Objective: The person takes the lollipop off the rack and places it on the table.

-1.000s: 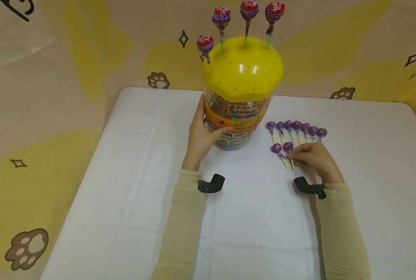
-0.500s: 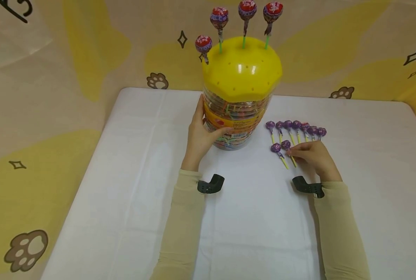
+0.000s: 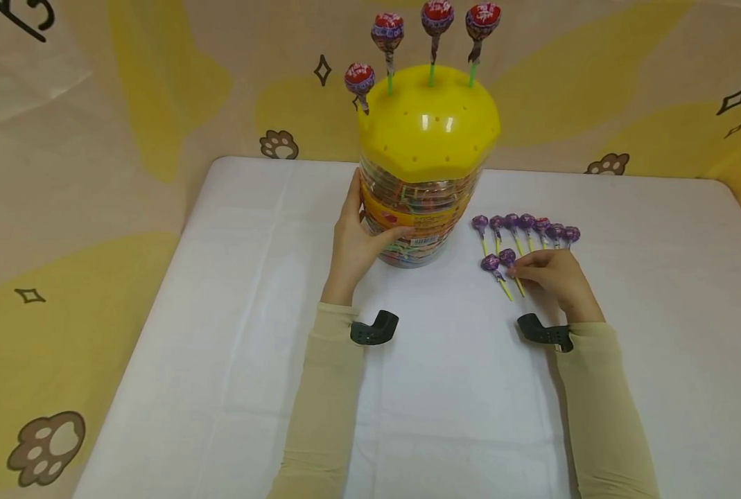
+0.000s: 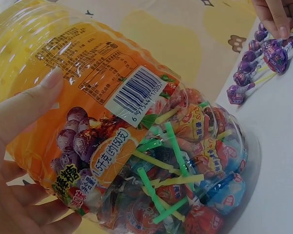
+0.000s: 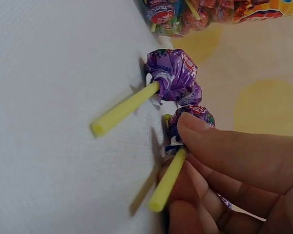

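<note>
My left hand [image 3: 359,242] grips the side of a clear jar [image 4: 185,161] of wrapped lollipops, thumb across its orange label. A yellow domed lid [image 3: 432,132] with small holes tops the jar; several red-and-purple lollipops [image 3: 387,33] stand upright along its back and left. Between thumb and fingers, my right hand [image 3: 554,277] pinches a purple lollipop [image 5: 173,170] by the base of its wrapper, yellow stick pointing toward me. Beside it lies another purple lollipop [image 5: 124,111]. Behind these two, a row of several purple lollipops [image 3: 526,222] lies on the table; my right hand partly hides some sticks.
The table [image 3: 270,388] has a white cover. A beige and yellow cloth backdrop [image 3: 595,83] with paw prints rises behind and to the left. A dark camera mount sits on each wrist, over tan sleeves [image 3: 601,395].
My right hand has shifted slightly left, turning the pinched lollipop so its head lies closer to the neighbouring one. The left hand keeps its grip on the jar.
</note>
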{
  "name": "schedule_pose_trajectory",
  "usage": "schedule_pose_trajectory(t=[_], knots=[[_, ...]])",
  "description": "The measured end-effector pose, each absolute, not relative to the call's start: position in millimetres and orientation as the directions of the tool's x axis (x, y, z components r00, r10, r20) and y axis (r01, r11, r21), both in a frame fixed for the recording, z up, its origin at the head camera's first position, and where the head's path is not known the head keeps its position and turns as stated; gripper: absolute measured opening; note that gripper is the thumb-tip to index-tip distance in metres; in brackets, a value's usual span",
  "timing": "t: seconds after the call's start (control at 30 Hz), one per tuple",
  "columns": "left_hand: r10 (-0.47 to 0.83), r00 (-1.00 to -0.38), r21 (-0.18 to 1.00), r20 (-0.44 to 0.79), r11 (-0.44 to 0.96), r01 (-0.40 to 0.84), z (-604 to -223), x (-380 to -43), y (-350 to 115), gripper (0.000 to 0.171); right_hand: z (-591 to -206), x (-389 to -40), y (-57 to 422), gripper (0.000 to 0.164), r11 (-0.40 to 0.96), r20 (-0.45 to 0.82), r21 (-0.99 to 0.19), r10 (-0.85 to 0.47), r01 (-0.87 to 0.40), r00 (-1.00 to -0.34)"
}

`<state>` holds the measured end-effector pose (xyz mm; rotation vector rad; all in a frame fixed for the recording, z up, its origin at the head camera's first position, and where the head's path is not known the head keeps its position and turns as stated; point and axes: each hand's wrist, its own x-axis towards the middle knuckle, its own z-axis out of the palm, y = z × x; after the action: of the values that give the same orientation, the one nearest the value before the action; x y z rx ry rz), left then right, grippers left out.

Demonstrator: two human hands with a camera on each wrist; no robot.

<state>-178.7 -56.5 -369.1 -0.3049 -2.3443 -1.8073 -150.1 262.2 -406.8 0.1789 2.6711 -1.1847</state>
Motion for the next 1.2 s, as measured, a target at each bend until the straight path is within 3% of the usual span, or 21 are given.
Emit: schedule_pose_trajectory(t=[0.2, 0.37, 0.57, 0.77, 1.2], knots=[[0.061, -0.967, 0.936, 0.246, 0.245, 0.253, -369, -179, -56, 0.103, -406, -149, 265, 0.043, 0.633, -0.246, -0.744, 0.038, 0.214, -0.969], [0.060, -0.970, 0.938, 0.237, 0.245, 0.244, -368, -178, -57, 0.103, -408, -148, 270, 0.041, 0.493, -0.254, -0.844, -0.019, 0.212, -0.967], [0.055, -0.971, 0.937, 0.231, 0.255, 0.237, -368, -178, -57, 0.103, -411, -148, 277, 0.011, 0.199, -0.304, -0.939, -0.088, 0.282, -0.949], [0.054, -0.971, 0.937, 0.231, 0.256, 0.237, -369, -178, -57, 0.102, -412, -148, 282, 0.020, -0.010, -0.323, -0.944, -0.149, 0.328, -0.934], [0.055, -0.970, 0.938, 0.236, 0.249, 0.242, -369, -179, -56, 0.102, -403, -145, 284, 0.017, -0.211, -0.251, -0.935, -0.178, 0.286, -0.952]])
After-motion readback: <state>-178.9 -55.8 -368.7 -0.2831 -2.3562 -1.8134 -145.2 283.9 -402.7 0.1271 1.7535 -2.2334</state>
